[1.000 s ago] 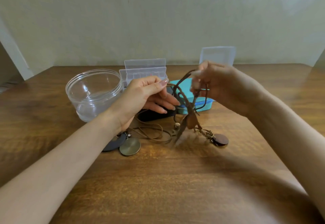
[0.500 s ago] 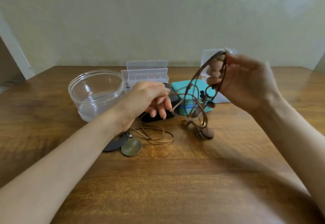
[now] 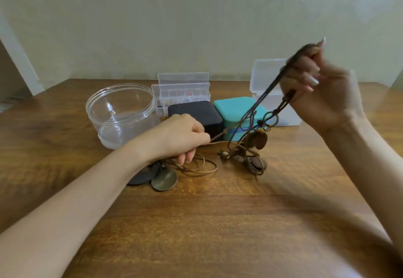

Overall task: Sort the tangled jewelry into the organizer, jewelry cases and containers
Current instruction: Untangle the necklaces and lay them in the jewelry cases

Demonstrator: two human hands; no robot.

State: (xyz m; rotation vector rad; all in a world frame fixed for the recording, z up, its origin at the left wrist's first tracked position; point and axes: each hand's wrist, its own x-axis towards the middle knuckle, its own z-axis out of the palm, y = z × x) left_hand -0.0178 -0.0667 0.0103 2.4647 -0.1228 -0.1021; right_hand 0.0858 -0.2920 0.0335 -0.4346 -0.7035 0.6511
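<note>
The right hand [image 3: 322,94], raised above and right of the teal jewelry case [image 3: 235,107], grips dark brown necklace cords [image 3: 270,94]. Their wooden pendants [image 3: 258,140] dangle in front of that case. Left of it, the left hand [image 3: 185,138] pinches a tan cord [image 3: 220,143] low over the wooden surface [image 3: 196,223], before a black jewelry case [image 3: 196,112]. Farther left stands a clear round container [image 3: 120,112], and behind it a compartment organizer [image 3: 183,90].

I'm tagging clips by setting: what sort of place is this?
Probably a home table: brown wooden tabletop, plain pale wall behind, clear round plastic jar and clear compartmented organizer box.
</note>
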